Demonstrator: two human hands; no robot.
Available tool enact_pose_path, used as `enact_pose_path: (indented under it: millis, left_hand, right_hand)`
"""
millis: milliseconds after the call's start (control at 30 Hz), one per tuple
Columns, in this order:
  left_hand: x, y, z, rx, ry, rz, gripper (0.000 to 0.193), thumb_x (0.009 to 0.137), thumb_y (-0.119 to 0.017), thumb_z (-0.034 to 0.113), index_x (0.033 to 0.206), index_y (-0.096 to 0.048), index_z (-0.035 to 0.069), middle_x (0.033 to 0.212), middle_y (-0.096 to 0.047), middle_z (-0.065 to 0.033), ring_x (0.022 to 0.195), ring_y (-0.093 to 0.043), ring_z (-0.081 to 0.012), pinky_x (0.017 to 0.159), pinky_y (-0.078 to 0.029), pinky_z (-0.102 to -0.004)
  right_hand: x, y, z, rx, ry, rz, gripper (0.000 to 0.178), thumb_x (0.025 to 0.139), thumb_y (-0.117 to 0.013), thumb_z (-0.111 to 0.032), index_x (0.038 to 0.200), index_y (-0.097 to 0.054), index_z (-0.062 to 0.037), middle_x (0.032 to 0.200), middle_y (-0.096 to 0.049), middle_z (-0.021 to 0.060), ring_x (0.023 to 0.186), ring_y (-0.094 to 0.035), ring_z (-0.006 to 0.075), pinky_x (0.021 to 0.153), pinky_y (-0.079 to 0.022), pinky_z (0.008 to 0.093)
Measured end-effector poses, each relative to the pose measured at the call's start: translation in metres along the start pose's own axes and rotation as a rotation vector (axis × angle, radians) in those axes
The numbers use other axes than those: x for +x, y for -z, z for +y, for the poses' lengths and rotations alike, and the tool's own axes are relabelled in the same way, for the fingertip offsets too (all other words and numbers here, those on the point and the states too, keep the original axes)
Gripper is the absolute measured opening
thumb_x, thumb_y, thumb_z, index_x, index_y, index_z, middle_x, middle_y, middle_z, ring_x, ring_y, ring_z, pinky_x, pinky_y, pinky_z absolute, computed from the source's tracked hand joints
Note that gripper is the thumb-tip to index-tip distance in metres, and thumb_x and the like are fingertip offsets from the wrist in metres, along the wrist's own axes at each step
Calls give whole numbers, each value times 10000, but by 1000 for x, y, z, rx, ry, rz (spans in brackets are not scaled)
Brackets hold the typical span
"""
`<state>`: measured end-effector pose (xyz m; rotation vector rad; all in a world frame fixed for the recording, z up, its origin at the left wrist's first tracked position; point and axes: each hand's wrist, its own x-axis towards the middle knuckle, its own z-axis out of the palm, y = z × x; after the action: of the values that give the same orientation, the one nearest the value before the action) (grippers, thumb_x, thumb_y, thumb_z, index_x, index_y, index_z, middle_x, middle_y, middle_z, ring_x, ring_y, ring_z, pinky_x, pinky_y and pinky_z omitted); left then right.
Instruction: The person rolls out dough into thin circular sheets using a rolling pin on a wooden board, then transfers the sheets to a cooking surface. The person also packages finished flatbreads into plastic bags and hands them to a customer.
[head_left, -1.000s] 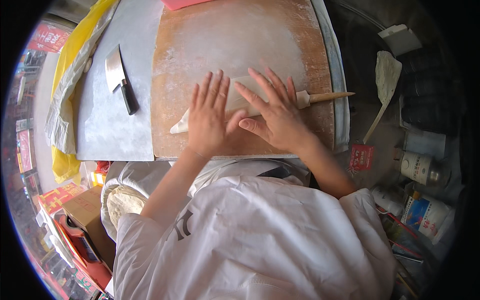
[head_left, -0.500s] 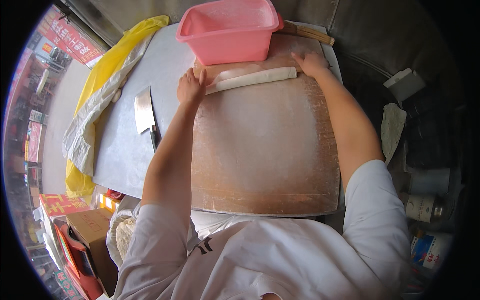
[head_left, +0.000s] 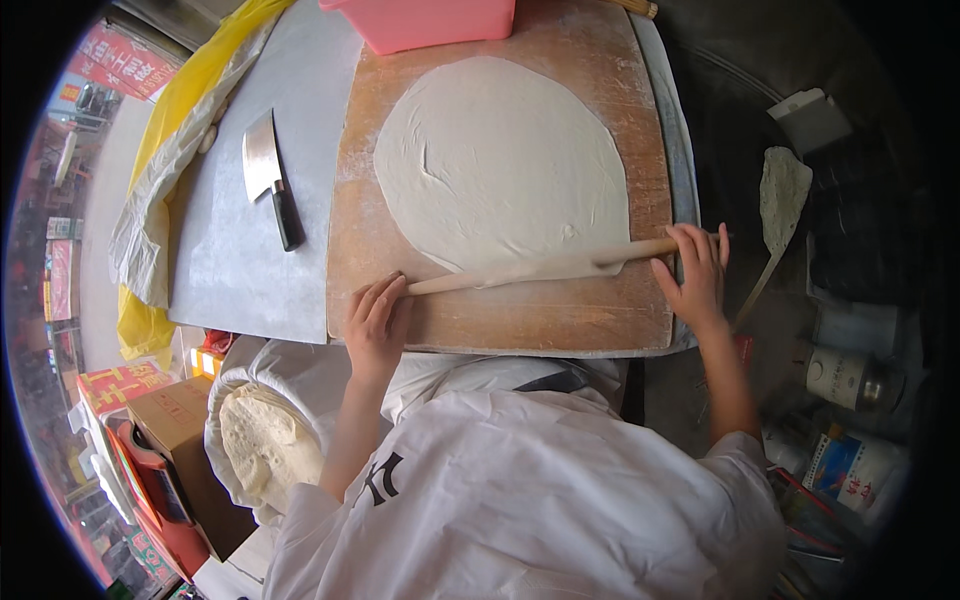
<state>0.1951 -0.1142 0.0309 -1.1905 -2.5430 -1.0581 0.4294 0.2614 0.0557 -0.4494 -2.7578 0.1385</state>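
A broad, thin sheet of dough point(head_left: 500, 160) lies spread over the floured wooden board point(head_left: 500, 325). Its near edge meets a long wooden rolling pin point(head_left: 655, 248), and some dough lies over the pin's middle. At the pin's left end, my left hand point(head_left: 377, 320) holds the tip with fingers bent over it. My right hand point(head_left: 700, 272) grips the other end, its fingers over the wood and the thumb on the near side. The pin slants slightly, its right end farther from me.
A cleaver point(head_left: 265, 165) lies on the metal tabletop point(head_left: 225, 270) left of the board. The pink tub point(head_left: 430, 25) stands at the board's far edge. Beside my left arm is a cloth-lined container of dough point(head_left: 265, 435). Yellow sheeting point(head_left: 190, 115) drapes the table's left side.
The dough, rolled round the pin at the far end before, is now spread flat across the board. Both hands and the pin have come toward me. The whole view has shifted a little.
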Motion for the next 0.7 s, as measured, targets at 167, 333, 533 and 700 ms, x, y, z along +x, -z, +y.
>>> enact_pose_path:
  millis: [167,333,533,700]
  left_hand:
    - [-3,14,3,46,-6,-22,499,795,-773,77,1268,-615,51,1225,-650,-114,1047,-625,-275,900,-504,-364]
    - [78,-5,-30,-383,731,-63,329,887,-721,200,1100,-626,-33,896,-684,-98,709,-622,-129,627,-507,-264]
    - [102,-23,10,-1077,863,-131,251,966,-582,252,916,-620,9,985,-678,-146,973,-672,-288,817,-541,-388]
    - [134,-54,51,-243,-139,-112,475,985,-501,415,1238,-561,18,1345,-562,-189,1269,-521,-353,1072,-418,-482]
  right_hand:
    - [-86,35,-23,118,-93,-122,409,819,-713,-140,1222,-646,-136,989,-510,88,946,-542,295,907,-420,492]
    - [-20,-1,-90,161,-160,28,382,867,-662,-96,1246,-631,-130,1001,-525,105,932,-549,310,809,-459,416]
    - [-22,-24,-141,205,-181,6,421,862,-653,-52,1278,-586,-46,1065,-519,116,989,-538,315,816,-470,427]
    - [-30,-22,-156,282,-232,-29,405,863,-649,-52,1265,-602,-68,1036,-524,115,954,-548,310,793,-472,424]
